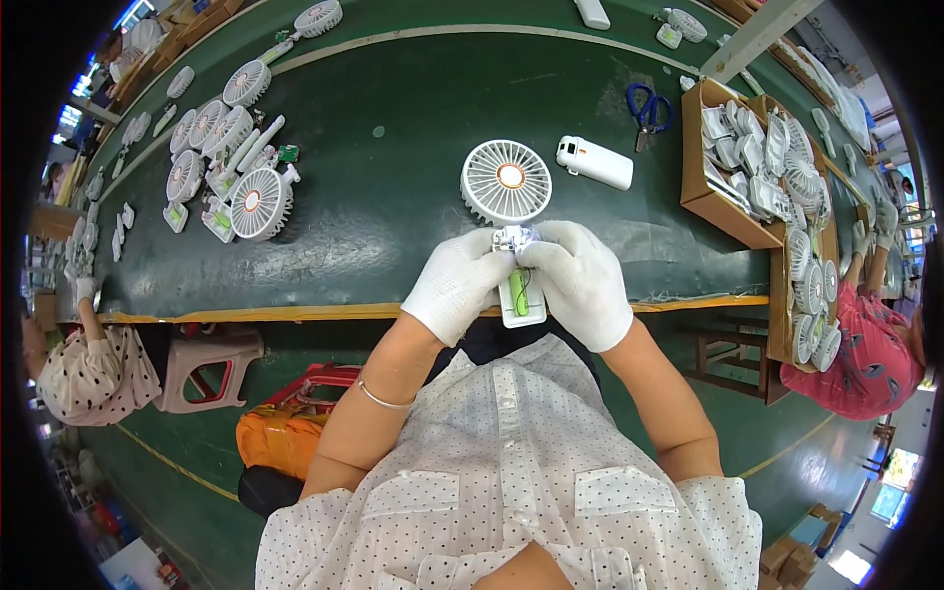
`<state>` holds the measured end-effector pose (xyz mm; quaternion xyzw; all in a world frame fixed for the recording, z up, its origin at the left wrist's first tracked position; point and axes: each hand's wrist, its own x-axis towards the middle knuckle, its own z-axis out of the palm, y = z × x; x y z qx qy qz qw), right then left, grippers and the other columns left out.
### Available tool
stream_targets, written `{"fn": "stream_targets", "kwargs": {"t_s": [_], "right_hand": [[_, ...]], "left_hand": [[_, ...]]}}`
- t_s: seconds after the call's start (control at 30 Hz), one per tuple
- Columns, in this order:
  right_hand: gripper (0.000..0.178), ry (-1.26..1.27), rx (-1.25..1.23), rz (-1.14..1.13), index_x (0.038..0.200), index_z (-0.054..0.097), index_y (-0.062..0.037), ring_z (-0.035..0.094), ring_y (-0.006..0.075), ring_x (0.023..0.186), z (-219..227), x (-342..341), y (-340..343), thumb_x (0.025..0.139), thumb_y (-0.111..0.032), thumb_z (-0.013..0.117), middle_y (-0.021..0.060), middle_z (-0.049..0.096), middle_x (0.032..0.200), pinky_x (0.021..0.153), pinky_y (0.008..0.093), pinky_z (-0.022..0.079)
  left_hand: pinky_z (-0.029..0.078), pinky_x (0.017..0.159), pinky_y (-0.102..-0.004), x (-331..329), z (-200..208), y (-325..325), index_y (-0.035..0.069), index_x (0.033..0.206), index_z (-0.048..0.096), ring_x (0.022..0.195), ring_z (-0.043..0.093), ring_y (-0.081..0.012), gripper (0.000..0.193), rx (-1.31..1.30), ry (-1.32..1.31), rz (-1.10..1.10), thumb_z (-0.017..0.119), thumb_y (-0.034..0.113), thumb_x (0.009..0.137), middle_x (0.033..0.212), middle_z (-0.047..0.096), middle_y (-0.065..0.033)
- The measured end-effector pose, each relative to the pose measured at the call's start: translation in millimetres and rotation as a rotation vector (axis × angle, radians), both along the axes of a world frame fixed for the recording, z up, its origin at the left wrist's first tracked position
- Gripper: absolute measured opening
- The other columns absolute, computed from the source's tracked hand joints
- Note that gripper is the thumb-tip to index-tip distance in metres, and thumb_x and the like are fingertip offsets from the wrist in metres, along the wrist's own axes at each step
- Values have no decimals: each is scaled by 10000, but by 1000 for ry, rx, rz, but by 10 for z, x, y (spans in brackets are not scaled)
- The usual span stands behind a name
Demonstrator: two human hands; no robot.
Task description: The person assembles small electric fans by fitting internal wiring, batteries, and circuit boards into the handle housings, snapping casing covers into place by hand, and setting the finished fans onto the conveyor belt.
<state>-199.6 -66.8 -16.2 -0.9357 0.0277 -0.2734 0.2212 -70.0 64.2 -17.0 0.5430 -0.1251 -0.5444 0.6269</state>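
Observation:
A small white handheld fan [505,187] lies at the table's near edge, its round grille facing up and away from me. Below the grille, its open handle shell [532,313] shows a green battery [518,293] and thin dark wires. My left hand [454,280], in a white knitted glove, is closed on the fan's neck from the left. The gloved right hand [582,285] closes on the same joint from the right. The fingertips hide part of the neck. Just beyond my right hand lies a white handle cover [595,163].
Blue-handled scissors [648,110] lie at the back right. A cardboard box [726,206] of white fan parts stands on the right, with another box [780,324] of fans beside it. Several partly assembled fans [261,204] are grouped on the left. Other people sit at both sides.

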Motion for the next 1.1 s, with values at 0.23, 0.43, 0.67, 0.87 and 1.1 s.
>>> {"fn": "stream_targets", "kwargs": {"t_s": [0.23,0.43,0.67,0.87,1.1], "right_hand": [[293,-24,-39,-113,1041,661,-67,643,360,919,-5,-8,125,757,2,685,144,643,1045,772,416,543],[302,1,144,1,1010,702,-53,644,342,970,62,-38,-74,757,88,618,141,650,1058,828,394,538],[610,33,-208,-411,1377,570,-122,556,375,1219,36,151,-742,794,-76,740,157,601,1321,1022,435,445],[575,244,-69,-380,1319,598,-87,614,340,1132,98,148,-647,770,-124,765,151,660,1210,966,419,488],[440,-115,284,-196,1219,650,-5,674,334,1041,203,-109,278,790,-66,727,188,663,1182,904,375,533]], "left_hand": [[536,691,-265,-74,-59,-9,-57,1168,645,807,635,-93,307,1,-115,88,554,112,929,971,676,-76],[540,727,-263,-80,-138,14,-56,1174,645,825,647,-96,305,-39,-121,158,540,94,929,979,689,-80],[536,794,-301,-99,-159,93,-47,1170,632,852,668,-124,301,-62,-367,226,544,101,923,989,713,-116],[554,864,-300,-90,10,138,-64,1200,607,996,714,-179,307,60,-713,243,489,57,944,1117,716,-132],[533,720,-396,-204,251,97,-1,1157,608,759,697,-337,270,116,-883,250,553,114,919,838,684,-195]]}}
